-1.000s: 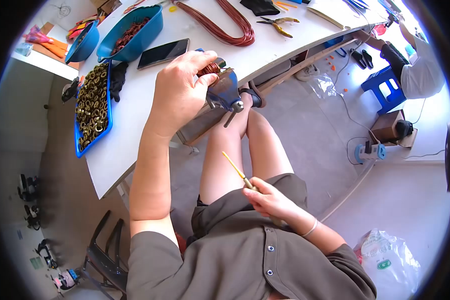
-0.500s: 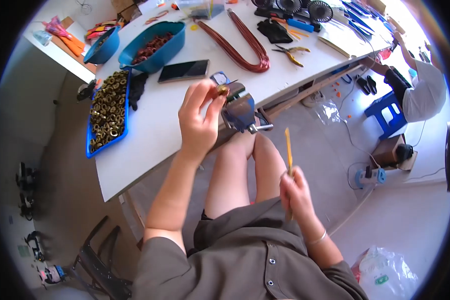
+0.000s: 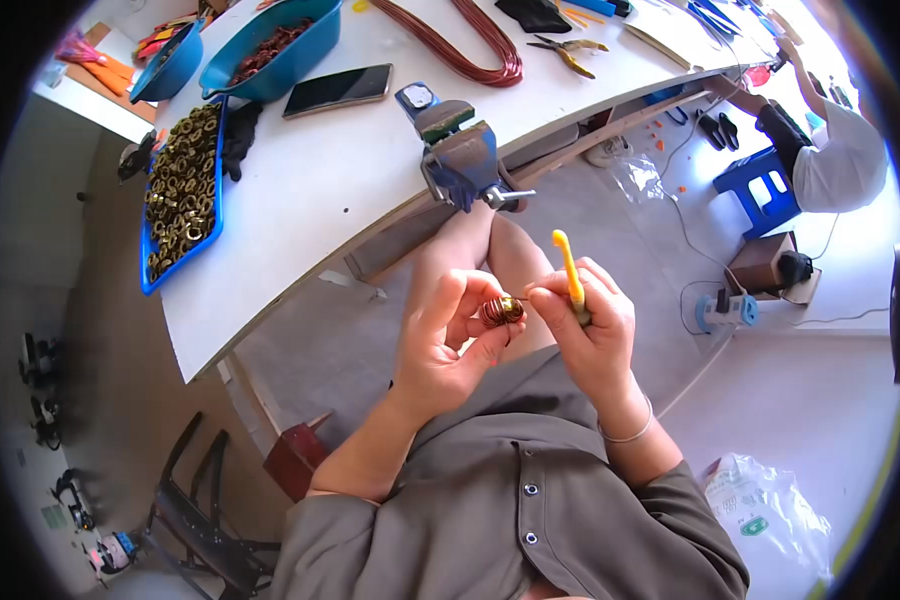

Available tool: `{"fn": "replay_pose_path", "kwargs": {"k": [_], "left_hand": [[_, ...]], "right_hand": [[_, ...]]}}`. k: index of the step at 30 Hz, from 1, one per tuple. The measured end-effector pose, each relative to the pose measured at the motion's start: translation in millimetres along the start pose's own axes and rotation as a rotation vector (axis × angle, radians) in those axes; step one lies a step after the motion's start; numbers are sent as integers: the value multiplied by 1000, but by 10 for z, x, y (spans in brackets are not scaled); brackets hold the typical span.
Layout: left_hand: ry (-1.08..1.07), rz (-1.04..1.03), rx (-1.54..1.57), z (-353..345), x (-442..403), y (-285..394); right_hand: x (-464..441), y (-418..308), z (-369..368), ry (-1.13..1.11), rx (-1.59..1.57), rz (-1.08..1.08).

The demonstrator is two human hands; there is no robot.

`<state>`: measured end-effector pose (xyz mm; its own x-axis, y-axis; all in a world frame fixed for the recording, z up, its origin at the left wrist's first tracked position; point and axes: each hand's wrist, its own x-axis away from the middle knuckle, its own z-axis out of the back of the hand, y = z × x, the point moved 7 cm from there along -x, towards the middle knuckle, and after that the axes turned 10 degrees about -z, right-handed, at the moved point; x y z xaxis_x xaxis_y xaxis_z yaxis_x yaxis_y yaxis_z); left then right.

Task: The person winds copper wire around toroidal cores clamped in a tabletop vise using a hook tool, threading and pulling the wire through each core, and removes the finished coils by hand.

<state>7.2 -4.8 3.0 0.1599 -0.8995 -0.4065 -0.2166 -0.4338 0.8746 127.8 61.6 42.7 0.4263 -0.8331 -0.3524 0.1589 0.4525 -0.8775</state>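
Note:
My left hand [image 3: 440, 350] pinches a small ring coil [image 3: 500, 311], a gold-coloured ring core partly wound with copper wire, between thumb and fingers above my lap. Close on its right, my right hand [image 3: 595, 325] is closed around a yellow-handled hook tool [image 3: 567, 262], whose curved yellow end points up. A short wire end [image 3: 522, 298] runs from the coil to my right thumb and fingertip. Beyond both hands, a blue bench vise [image 3: 465, 160] is fixed at the table's edge, with no coil in its jaws.
A blue tray [image 3: 216, 222] of gold-coloured rings lies on the white table [image 3: 270, 230]. Nearby are a phone [image 3: 338, 91], a teal basin [image 3: 322, 45] of wound coils, a bundle of copper wire [image 3: 490, 70] and pliers [image 3: 573, 56]. Another person [image 3: 840, 165] sits at far right.
My left hand has brought the coil from beside the vise down to my lap. My right hand has moved up to it, keeping the yellow tool. The view has shifted.

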Motion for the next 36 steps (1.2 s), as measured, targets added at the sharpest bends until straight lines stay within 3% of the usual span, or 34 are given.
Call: {"fn": "replay_pose_path", "kwargs": {"k": [4,8,12,14,15,20,22,24,26,29,31,33,36], "left_hand": [[-213,-4,-201,-122,3,-31],[-80,-59,-90,-167,84,-70],[-103,-174,-347,-220,18,84],[-238,-214,-564,-280,47,92],[-270,-196,-587,-287,76,27],[-237,-172,-552,-191,142,-42],[-11,-109,-135,-138,169,-70],[19,50,-11,-79,176,-148],[126,214,45,-31,168,-202],[-50,424,95,-103,192,-251],[-44,512,127,-163,257,-295],[-126,537,187,-213,268,-258],[-139,525,231,-290,300,-203]], "right_hand": [[96,45,39,-23,12,-67],[143,64,104,11,-17,-28],[196,54,99,28,33,-44],[164,149,62,-17,-1,-221],[115,-10,36,-14,76,-44],[31,-101,-14,-25,218,27],[39,-75,14,-29,216,32],[82,-181,104,43,174,114],[200,-184,108,-65,301,289],[334,-250,53,-215,509,489],[388,-235,38,-279,572,581],[426,-251,67,-342,644,616],[495,-318,123,-315,697,848]]}}
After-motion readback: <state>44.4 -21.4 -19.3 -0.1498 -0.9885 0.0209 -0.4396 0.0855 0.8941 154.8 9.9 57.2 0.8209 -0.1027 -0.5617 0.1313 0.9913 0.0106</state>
